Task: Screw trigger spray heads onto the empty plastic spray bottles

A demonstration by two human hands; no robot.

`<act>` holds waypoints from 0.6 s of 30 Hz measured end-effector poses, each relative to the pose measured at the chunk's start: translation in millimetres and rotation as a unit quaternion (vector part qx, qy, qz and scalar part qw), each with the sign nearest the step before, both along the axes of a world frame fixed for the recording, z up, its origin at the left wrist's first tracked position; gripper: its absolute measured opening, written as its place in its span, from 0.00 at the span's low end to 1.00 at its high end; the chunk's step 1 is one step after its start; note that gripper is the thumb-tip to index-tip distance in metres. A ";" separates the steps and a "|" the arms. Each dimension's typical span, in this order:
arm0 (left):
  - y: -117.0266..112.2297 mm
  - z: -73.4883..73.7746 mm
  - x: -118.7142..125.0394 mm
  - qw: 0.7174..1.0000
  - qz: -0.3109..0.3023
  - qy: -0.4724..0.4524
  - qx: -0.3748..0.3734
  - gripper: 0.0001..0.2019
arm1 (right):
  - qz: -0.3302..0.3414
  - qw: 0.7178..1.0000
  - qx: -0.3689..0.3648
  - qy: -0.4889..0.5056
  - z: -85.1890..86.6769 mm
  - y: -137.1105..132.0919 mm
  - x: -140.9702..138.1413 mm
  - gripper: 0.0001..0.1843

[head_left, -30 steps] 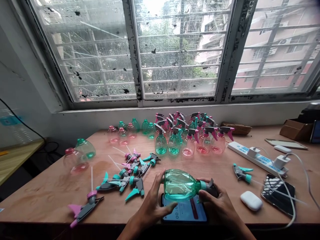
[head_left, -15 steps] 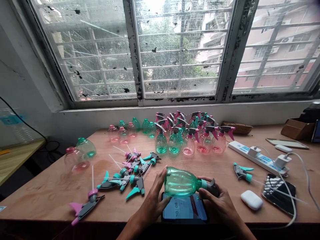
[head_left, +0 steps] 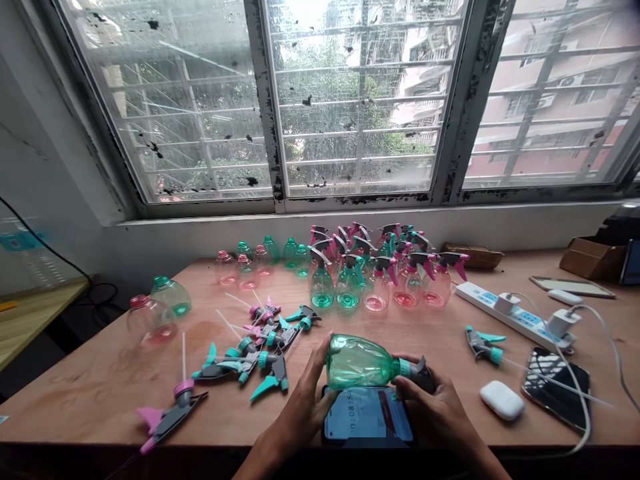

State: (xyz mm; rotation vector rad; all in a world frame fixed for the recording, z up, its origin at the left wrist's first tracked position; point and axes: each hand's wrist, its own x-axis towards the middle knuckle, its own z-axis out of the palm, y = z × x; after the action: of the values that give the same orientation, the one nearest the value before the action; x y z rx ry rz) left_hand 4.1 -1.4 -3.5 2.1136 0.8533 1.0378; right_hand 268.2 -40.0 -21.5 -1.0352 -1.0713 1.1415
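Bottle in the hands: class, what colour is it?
The bottle is see-through green, clearest in the head view.

Wooden table [head_left: 100,387] beneath grip; barred, paint-flecked window [head_left: 350,100] beyond, daylight through; white wall [head_left: 30,167] far left.

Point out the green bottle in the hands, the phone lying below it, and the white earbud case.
green bottle [head_left: 357,363], head view, middle of its clear body.
phone [head_left: 365,419], head view, lit screen.
white earbud case [head_left: 503,401], head view, top of its shell.
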 end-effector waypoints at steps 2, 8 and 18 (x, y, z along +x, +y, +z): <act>-0.8 1.1 -0.1 1.000 -0.007 -0.012 -0.017 0.45 | -0.002 1.000 -0.001 -0.005 0.8 -0.2 -0.3 0.21; -0.9 6.6 0.2 1.000 -0.004 0.000 -0.018 0.42 | -0.007 1.000 -0.005 -0.002 0.0 -0.2 0.5 0.21; -1.3 8.2 0.3 0.999 0.003 0.008 -0.042 0.50 | 0.008 1.000 -0.015 0.009 1.9 -0.7 -2.2 0.23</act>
State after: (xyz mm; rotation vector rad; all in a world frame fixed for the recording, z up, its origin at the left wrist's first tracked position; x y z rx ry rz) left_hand 4.4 -2.7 4.6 2.0535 0.8966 0.9732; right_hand 266.0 -40.7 -19.6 -1.0403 -1.0524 1.1814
